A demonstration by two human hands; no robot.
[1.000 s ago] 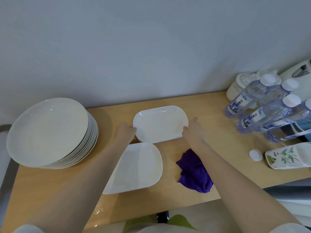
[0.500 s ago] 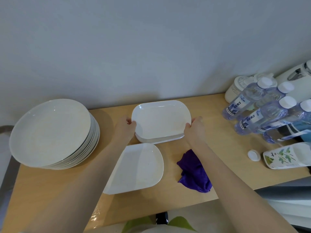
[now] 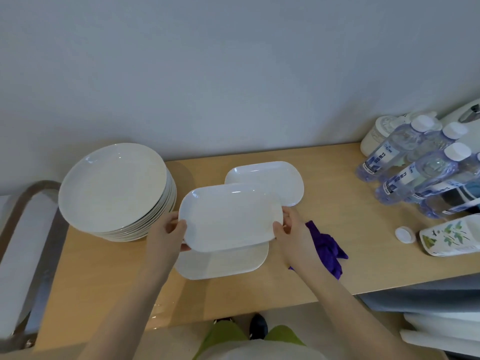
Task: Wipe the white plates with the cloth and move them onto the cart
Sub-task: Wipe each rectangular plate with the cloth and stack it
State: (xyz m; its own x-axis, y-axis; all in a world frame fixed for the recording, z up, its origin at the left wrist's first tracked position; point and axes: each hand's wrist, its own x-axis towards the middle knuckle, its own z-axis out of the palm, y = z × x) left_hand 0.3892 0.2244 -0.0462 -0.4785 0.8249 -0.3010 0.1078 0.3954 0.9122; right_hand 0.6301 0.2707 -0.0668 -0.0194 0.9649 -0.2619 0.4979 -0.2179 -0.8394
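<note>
Three oblong plates (image 3: 230,216) – one cloth (image 3: 326,249) – one round stack (image 3: 114,188).

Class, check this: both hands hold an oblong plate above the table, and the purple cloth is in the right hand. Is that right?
Not quite. The head view shows the cloth lying on the table, beside the right hand. Both hands, left too, do hold the plate.

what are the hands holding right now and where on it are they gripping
Both hands hold one white oblong plate by its short ends: the left hand grips the left end, the right hand the right end, thumbs on the rim.
</note>
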